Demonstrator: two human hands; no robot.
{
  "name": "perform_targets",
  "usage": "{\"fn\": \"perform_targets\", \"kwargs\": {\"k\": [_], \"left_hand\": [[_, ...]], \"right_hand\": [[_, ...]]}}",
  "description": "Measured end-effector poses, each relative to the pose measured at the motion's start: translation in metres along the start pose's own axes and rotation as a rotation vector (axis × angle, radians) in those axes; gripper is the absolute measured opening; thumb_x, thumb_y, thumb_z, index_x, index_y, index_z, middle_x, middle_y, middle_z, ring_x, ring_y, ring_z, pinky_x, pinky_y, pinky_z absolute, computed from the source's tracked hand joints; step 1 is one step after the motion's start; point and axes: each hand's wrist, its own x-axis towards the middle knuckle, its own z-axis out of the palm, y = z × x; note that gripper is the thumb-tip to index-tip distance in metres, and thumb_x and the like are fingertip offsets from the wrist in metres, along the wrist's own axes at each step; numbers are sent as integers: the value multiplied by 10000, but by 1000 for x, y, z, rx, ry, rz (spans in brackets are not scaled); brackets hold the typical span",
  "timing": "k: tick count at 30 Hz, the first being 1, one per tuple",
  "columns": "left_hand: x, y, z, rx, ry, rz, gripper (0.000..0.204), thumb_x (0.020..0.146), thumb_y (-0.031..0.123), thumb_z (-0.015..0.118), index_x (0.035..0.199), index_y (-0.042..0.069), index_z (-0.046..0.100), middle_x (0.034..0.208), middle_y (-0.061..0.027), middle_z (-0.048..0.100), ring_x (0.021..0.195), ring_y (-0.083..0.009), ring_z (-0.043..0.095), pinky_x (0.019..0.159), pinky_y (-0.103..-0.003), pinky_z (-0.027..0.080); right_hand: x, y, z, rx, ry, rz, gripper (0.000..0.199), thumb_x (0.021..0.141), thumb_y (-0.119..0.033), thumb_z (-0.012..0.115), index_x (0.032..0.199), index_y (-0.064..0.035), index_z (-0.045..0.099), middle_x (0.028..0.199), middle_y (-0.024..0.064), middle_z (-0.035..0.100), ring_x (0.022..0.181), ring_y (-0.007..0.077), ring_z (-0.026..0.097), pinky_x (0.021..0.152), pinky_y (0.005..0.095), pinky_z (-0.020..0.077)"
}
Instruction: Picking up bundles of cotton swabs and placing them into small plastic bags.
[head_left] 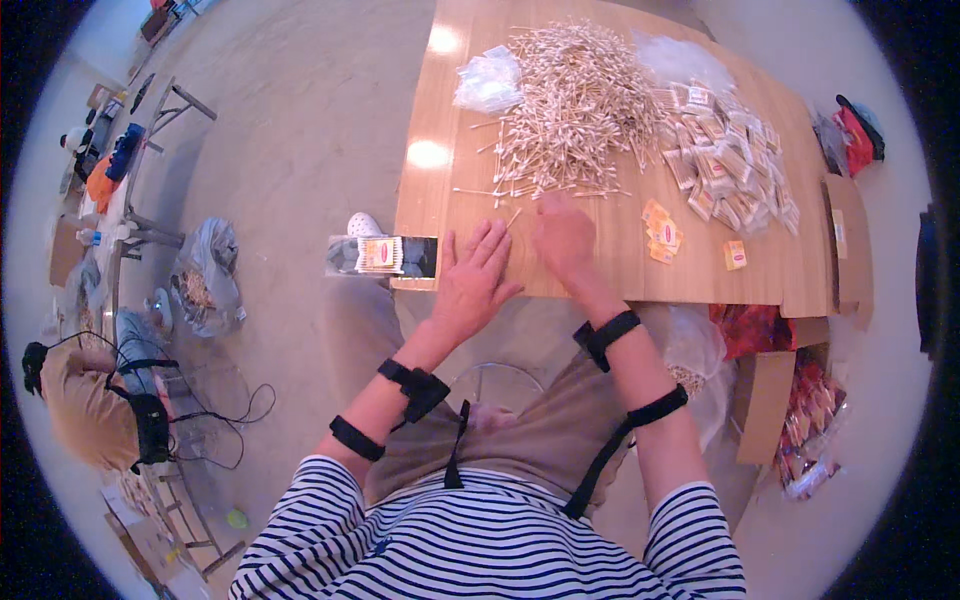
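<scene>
My left hand (474, 272) lies on the table's near edge, palm down with its fingers stretched out, and holds nothing that I can see. A single cotton swab (514, 218) is just off its fingertips, toward my right hand. My right hand (564, 236) is closed, its knuckles at the near edge of a big heap of cotton swabs (580, 110). Whatever its fingers hold is hidden. Beside my left hand, a clear bag of cotton swabs (380, 254) rests on a dark, narrow piece that sticks out past the table's left edge.
Right of the heap lies a pile of packed swab bags (725, 165). Orange-yellow cards (661, 231) and a small stack of cards (735, 255) are nearer. Clear empty bags (489, 80) lie left of the heap. Cardboard boxes (765, 405) stand below on the right. Another person (95, 405) sits at left.
</scene>
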Motion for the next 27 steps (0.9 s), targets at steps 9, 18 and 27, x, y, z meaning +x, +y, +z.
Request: {"fn": "perform_targets", "kwargs": {"k": [9,18,27], "left_hand": [[-3,-5,-18,42,-154,191,618,840,267,728,1392,82,519,1558,-87,392,1487,-279,296,1169,-628,203],[-1,-6,-27,-42,-78,133,522,822,229,747,1297,87,584,1545,-140,388,1476,-339,293,1172,-607,229],[32,-28,-17,-92,101,71,378,828,179,694,1178,58,619,1337,-173,550,1307,-357,464,1091,-550,341]], "right_hand": [[-4,12,-6,34,-26,-46,87,870,-115,601,909,-69,664,992,155,628,873,385,670,730,480,561],[-17,7,-15,341,-36,-153,47,825,-106,662,867,-84,668,908,163,576,806,382,618,702,483,512],[-36,5,-10,301,64,-300,52,781,-78,676,809,-63,635,792,139,556,780,366,594,676,485,473]]}}
